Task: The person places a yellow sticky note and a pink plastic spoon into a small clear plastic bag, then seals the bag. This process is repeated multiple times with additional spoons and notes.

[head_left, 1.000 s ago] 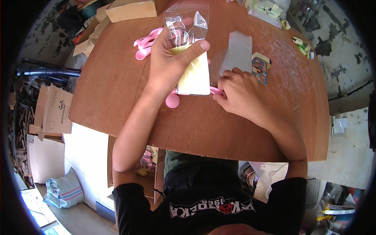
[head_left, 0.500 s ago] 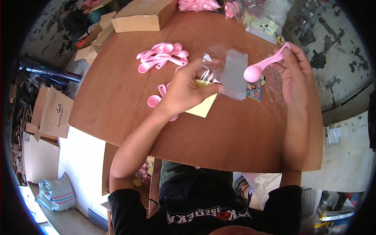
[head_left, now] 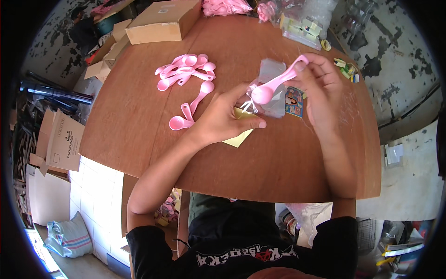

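Note:
My right hand (head_left: 323, 86) is closed on the handle end of a pink spoon (head_left: 280, 82), whose round bowl points left. That bowl is at the clear plastic bag (head_left: 247, 103) pinched in my left hand (head_left: 218, 118); whether it is inside the bag or in front of it I cannot tell. Under my left hand lies a yellow paper pad (head_left: 238, 140), partly covered. Beyond it sits a stack of clear plastic sleeves (head_left: 272, 69). Left of my left hand rest a few loose pink spoons (head_left: 201, 95), partly hidden by it, and farther back a pile of pink spoons (head_left: 185, 70).
A colourful printed card (head_left: 294, 103) lies beside the sleeves. Small yellow and green pieces (head_left: 345, 69) are at the right. A cardboard box (head_left: 162, 22), bagged pink items (head_left: 226, 7) and a clear packet (head_left: 302, 30) line the far edge of the brown table (head_left: 288, 167).
My right hand has moved left with the pink spoon, from right of the sleeves to the bag at my left hand. The view has shifted slightly.

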